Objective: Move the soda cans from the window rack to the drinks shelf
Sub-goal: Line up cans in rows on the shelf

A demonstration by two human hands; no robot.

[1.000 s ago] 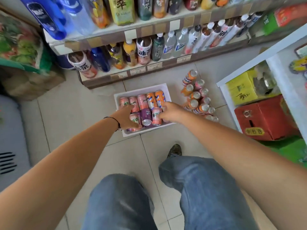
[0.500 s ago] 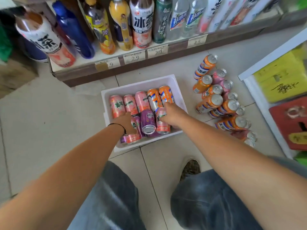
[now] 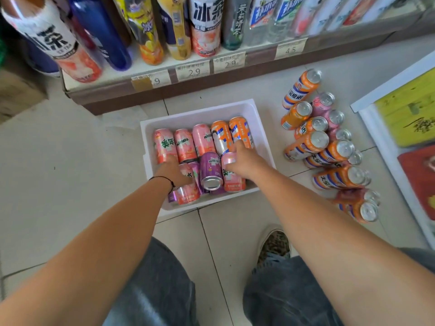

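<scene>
Soda cans (image 3: 202,140) lie on their sides in a white foam tray (image 3: 256,114) on the tiled floor (image 3: 70,161), pink and orange ones in the far row, pink and purple ones in the near row. The left hand (image 3: 173,171), with a thin black band at the wrist, reaches into the tray's left part and rests over a pink can (image 3: 187,196) in the near row, its fingertips up against the far row; whether the fingers curl round a can cannot be told, since the back of the hand hides them. The right hand (image 3: 244,161) lies over another pink can (image 3: 233,182) at the right of the near row, fingers bent down around its upper end, gripping it. A purple can (image 3: 210,170) lies between the two hands. More cans (image 3: 317,142), mostly orange, lie piled on the floor to the right of the tray. Just beyond the tray stands the drinks shelf (image 3: 211,83) with tall bottles (image 3: 204,24) and price tags.
</scene>
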